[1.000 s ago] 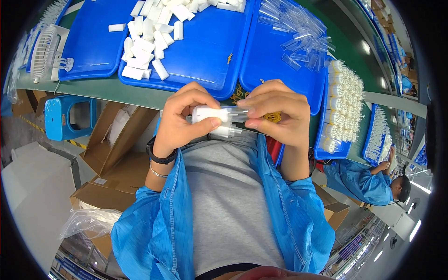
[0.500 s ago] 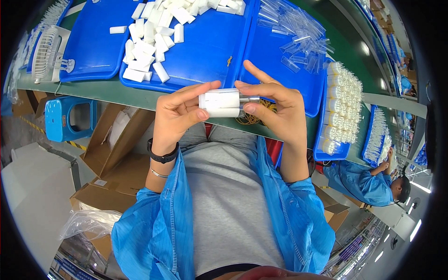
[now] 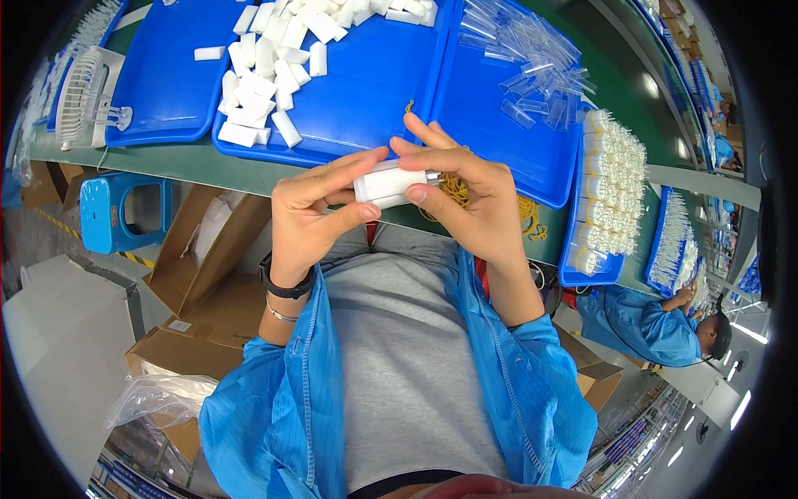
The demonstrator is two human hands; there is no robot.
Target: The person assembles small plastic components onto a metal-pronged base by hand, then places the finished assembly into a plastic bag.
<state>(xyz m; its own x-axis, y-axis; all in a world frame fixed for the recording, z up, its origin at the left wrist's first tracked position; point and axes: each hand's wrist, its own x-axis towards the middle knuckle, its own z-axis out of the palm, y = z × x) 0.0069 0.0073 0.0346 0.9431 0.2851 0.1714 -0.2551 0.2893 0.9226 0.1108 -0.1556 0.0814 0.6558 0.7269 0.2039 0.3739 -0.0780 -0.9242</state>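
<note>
Your one view comes from the camera on your head, looking steeply down your chest at both hands. The left hand and right hand sit close, near mid-frame. Beyond them the green table edge bows under the fisheye. No second view shares the scene.
</note>
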